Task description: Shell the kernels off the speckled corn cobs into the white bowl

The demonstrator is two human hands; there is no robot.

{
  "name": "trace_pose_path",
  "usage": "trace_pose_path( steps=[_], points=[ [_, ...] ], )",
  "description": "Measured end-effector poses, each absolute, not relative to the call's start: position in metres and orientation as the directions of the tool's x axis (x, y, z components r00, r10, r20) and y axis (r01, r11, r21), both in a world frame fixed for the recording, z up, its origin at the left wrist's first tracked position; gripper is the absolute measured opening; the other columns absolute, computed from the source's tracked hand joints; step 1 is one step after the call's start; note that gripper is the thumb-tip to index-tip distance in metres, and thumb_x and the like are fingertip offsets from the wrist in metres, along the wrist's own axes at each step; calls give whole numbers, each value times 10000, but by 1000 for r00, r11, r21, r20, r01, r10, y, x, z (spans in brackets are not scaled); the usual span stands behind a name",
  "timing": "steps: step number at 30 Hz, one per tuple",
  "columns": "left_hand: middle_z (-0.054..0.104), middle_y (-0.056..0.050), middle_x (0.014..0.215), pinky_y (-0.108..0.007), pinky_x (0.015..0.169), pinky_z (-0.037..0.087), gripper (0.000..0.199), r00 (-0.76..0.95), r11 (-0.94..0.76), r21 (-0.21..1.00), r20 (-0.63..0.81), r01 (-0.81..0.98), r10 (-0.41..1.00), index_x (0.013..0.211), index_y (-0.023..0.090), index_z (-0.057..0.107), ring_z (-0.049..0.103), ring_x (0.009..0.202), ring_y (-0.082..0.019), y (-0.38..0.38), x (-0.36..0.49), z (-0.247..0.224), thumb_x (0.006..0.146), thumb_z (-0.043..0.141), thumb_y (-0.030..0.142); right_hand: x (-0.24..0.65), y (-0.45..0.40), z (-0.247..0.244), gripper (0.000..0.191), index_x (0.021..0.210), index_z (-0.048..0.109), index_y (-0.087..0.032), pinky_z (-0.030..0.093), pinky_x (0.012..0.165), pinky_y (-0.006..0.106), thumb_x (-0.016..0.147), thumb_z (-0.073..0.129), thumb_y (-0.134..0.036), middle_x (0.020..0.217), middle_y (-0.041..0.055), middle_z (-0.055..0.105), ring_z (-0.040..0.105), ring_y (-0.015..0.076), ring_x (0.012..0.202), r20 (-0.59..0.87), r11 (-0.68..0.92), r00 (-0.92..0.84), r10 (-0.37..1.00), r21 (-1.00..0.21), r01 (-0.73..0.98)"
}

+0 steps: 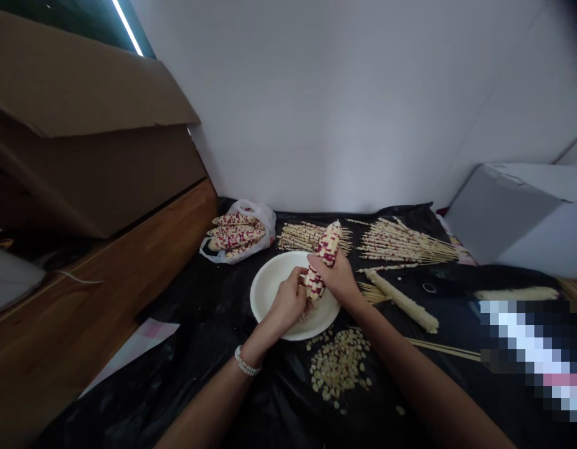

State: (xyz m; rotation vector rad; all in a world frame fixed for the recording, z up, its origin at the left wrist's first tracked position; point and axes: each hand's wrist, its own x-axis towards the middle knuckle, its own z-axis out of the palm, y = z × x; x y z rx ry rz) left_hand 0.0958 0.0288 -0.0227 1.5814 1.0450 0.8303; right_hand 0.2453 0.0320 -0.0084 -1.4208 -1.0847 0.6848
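Note:
A corn cob with cream and dark red kernels tilts over a white bowl. My right hand is wrapped round its middle. Lower down, my left hand has its fingers bent against the cob's lower left side; whether they pinch a kernel is too small to tell. Some kernels show in the bowl under the cob. Just below the bowl, a pile of loose pale kernels lies on the black sheet.
Behind the bowl are a plastic bag of cobs and kernel-threaded sticks. Bare cobs and thin sticks lie right. A cardboard box stands left, a white box right.

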Motion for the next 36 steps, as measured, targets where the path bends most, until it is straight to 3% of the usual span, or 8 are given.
trace_pose_path(
  steps=[3, 7, 9, 12, 18, 26, 31, 36],
  points=[
    [670, 3, 792, -231, 474, 485, 300, 372, 39, 998, -56, 53, 926, 1043, 212, 605, 618, 512, -130, 31, 94, -21, 760, 560, 125, 247, 34, -12, 468, 970, 640, -195, 503, 826, 375, 721, 736, -579, 959, 67, 721, 650, 249, 875, 104, 80, 386, 916, -994, 77],
    [717, -39, 957, -325, 675, 608, 486, 512, 363, 914, -228, -180, 828, 1176, 203, 624, 743, 741, -206, 31, 84, -10, 702, 684, 111, 249, 34, -10, 469, 967, 638, -201, 502, 782, 343, 709, 771, -569, 942, 48, 720, 643, 231, 859, 39, 58, 418, 908, -998, -32],
    [741, -80, 996, -364, 772, 618, 454, 569, 500, 824, -285, -265, 772, 1234, 189, 625, 751, 815, -216, 28, 80, -5, 797, 744, 223, 247, 33, -4, 453, 952, 636, -205, 504, 765, 335, 715, 769, -567, 913, 37, 718, 639, 220, 827, 10, 48, 444, 896, -996, -75],
    [759, -110, 1001, -376, 818, 613, 401, 591, 599, 727, -332, -336, 735, 1151, 164, 667, 756, 845, -223, 23, 78, -3, 871, 772, 431, 239, 36, 8, 404, 901, 632, -209, 509, 773, 328, 726, 759, -550, 888, 27, 715, 632, 204, 802, 20, 72, 468, 883, -993, -93],
    [768, -145, 1154, -356, 901, 594, 412, 570, 533, 737, -245, -415, 784, 1131, 143, 705, 762, 1025, -265, 20, 81, -5, 839, 838, 402, 219, 50, 20, 344, 838, 638, -204, 530, 682, 325, 704, 776, -489, 788, 22, 717, 640, 187, 690, -9, 74, 385, 923, -977, -200],
    [775, -153, 1167, -342, 898, 605, 375, 511, 491, 764, -248, -419, 823, 1161, 121, 716, 766, 1012, -260, 17, 83, -6, 876, 802, 348, 215, 51, 22, 340, 761, 634, -192, 552, 522, 304, 587, 824, -414, 690, 45, 734, 713, 224, 611, -95, 40, 296, 951, -907, -419],
    [774, -122, 1077, -317, 812, 621, 340, 409, 426, 802, -252, -419, 877, 1097, 125, 698, 764, 898, -219, 10, 91, -7, 862, 798, 349, 213, 46, 25, 329, 781, 617, -197, 532, 486, 271, 609, 790, -417, 660, 32, 716, 709, 205, 587, -119, 12, 286, 951, -909, -417],
    [753, -134, 1143, -314, 797, 617, 340, 390, 398, 824, -239, -403, 889, 1138, 131, 675, 749, 912, -215, 6, 94, -8, 858, 757, 305, 211, 46, 22, 338, 793, 607, -196, 520, 461, 254, 606, 796, -406, 655, 19, 703, 699, 191, 571, -139, 22, 319, 938, -891, -452]
  ],
)
